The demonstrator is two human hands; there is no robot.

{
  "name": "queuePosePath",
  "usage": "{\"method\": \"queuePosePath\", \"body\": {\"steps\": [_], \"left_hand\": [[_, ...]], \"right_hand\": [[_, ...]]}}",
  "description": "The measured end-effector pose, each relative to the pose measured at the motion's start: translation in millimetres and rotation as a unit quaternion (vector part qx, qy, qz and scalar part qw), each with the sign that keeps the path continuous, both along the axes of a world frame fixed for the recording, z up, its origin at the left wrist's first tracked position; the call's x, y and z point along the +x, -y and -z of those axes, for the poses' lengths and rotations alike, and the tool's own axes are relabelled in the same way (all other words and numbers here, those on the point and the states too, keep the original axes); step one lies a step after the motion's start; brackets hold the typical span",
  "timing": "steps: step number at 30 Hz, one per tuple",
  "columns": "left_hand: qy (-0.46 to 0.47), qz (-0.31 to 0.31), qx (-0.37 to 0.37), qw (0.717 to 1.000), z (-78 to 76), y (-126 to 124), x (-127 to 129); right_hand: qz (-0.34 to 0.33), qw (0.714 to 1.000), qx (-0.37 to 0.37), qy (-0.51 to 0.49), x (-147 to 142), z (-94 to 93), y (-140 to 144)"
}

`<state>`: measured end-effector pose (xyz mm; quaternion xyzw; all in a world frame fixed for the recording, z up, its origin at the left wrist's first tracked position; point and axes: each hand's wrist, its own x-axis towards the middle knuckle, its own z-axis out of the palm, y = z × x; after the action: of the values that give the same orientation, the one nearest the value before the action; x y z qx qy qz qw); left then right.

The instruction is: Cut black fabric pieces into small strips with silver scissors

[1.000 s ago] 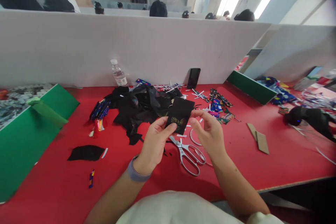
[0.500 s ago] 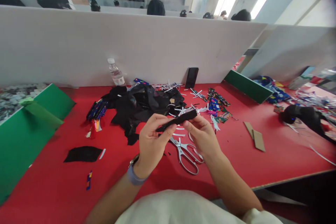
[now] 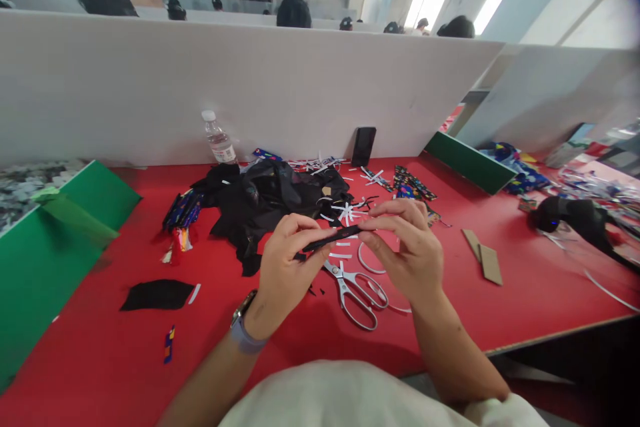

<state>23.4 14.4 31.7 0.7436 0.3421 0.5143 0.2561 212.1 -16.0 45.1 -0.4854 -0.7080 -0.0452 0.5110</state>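
Observation:
A narrow folded strip of black fabric (image 3: 333, 238) stretches between my two hands above the red table. My left hand (image 3: 287, 270) pinches its left end between thumb and fingers. At the other end, the fingertips and thumb of my right hand (image 3: 407, 253) are closed on the strip. Below the hands lie silver scissors (image 3: 354, 293), their blade tips partly covered by my left hand. Behind them is a heap of black fabric (image 3: 273, 190) with white paper-like strips (image 3: 347, 213) beside it.
A flat black fabric piece (image 3: 159, 295) and a small patterned scrap (image 3: 169, 345) lie at left. A water bottle (image 3: 220, 140) and a phone (image 3: 363, 146) stand against the white partition (image 3: 300, 87). Brown cardboard pieces (image 3: 491, 265) lie right. Green panels (image 3: 65, 267) edge the left side.
The strip now shows its thin edge, where its wider face showed before. My right hand has shifted slightly right, with its fingers raised and more arched.

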Motion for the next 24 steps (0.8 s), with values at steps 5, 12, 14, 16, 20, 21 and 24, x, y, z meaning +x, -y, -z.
{"method": "queuePosePath", "body": {"steps": [5, 12, 14, 16, 20, 21, 24], "left_hand": [[0.085, 0.111, -0.181, 0.973, -3.6, -3.0, -4.7], [0.178, 0.202, -0.32, 0.908, 1.1, -6.3, -6.2], [0.193, 0.25, -0.322, 0.893, 1.3, -8.1, -7.0], [0.2, 0.27, -0.329, 0.883, 1.5, -10.4, -7.0], [0.15, 0.264, -0.323, 0.896, 5.2, -17.8, -3.1], [0.145, 0.28, -0.325, 0.892, 7.5, -20.5, -1.6], [0.14, 0.361, -0.36, 0.849, 17.0, -29.9, 3.1]], "right_hand": [[-0.103, 0.98, -0.128, -0.115, 2.1, 6.9, 0.8], [-0.156, 0.902, -0.267, -0.301, 2.5, 15.3, 0.1], [-0.182, 0.906, -0.247, -0.292, 7.7, 17.3, -8.1], [-0.23, 0.914, -0.218, -0.251, 14.7, 18.9, -19.8], [-0.359, 0.9, -0.209, -0.131, 23.1, 18.8, -44.0], [-0.395, 0.887, -0.215, -0.104, 22.4, 18.1, -48.8], [-0.482, 0.847, -0.221, -0.032, 15.3, 15.0, -58.3]]}}
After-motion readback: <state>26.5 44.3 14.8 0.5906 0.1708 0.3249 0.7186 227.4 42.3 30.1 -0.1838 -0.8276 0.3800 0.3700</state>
